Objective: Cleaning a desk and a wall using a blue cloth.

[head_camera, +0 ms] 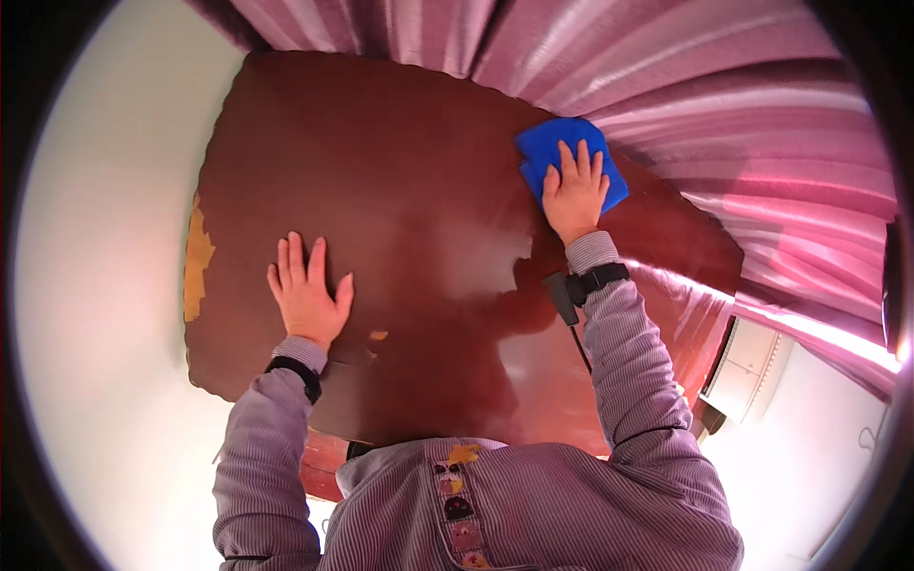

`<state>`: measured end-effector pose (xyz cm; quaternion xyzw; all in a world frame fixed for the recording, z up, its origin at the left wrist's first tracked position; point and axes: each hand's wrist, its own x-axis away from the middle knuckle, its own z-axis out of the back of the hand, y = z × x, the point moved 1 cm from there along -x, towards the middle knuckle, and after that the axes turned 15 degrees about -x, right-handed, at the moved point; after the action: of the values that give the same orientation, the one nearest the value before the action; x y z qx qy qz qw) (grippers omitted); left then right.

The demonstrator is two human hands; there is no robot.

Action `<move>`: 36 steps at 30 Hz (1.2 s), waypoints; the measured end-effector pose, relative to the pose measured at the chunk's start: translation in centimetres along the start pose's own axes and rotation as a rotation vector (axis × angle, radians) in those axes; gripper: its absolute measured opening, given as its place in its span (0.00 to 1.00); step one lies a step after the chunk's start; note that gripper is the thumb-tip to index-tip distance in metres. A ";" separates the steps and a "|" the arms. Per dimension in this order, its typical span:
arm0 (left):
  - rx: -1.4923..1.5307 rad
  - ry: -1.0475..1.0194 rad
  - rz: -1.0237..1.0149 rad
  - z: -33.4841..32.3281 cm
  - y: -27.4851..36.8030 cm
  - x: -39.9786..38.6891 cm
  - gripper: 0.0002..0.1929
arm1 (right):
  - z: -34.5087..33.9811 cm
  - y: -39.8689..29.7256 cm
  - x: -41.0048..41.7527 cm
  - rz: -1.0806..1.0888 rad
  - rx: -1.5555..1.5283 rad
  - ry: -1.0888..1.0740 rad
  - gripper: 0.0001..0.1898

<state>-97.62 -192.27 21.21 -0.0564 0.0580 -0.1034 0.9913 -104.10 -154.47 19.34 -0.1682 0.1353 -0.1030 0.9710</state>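
Observation:
My right hand (576,194) presses flat on a folded blue cloth (564,135), fingers spread over it. The cloth lies at the far right edge of a glossy reddish-brown wooden tabletop (371,157), close to a curtain. Palm down on the bare left part of the tabletop rests my left hand (308,289), its fingers apart and nothing in it. Beyond that hand, on the left edge, a patch of worn-off finish (198,264) shows yellow. A smaller chipped spot (378,335) lies to the right of the left wrist.
Pink curtains (771,150) hang along the far and right edges of the table. A pale wall (121,185) borders the left side. From a black strap (600,282) on my right wrist, a dark device with a cable (561,298) sticks out over the tabletop.

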 end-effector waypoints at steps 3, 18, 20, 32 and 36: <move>0.035 -0.022 0.005 0.0 0.3 -0.1 0.31 | -1.5 -4.4 -1.5 0.065 -0.051 -0.038 0.24; 0.136 -0.168 0.021 0.3 0.1 -0.2 0.32 | -6.9 -16.1 -7.0 0.446 -0.202 -0.197 0.24; 0.125 -0.149 0.020 0.1 -0.1 0.0 0.32 | -6.3 -16.6 -5.7 0.527 -0.239 -0.271 0.23; 0.087 -0.096 0.018 0.3 -0.1 -0.1 0.31 | 2.9 -9.8 7.3 0.486 -0.276 -0.553 0.25; 0.113 -0.064 0.015 0.3 -0.4 0.1 0.29 | 3.5 -5.3 7.6 0.288 -0.159 -0.366 0.25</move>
<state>-97.57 -192.67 21.58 -0.0030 0.0209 -0.0973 0.9950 -96.67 -160.16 22.69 -0.2390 -0.0125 0.0797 0.9677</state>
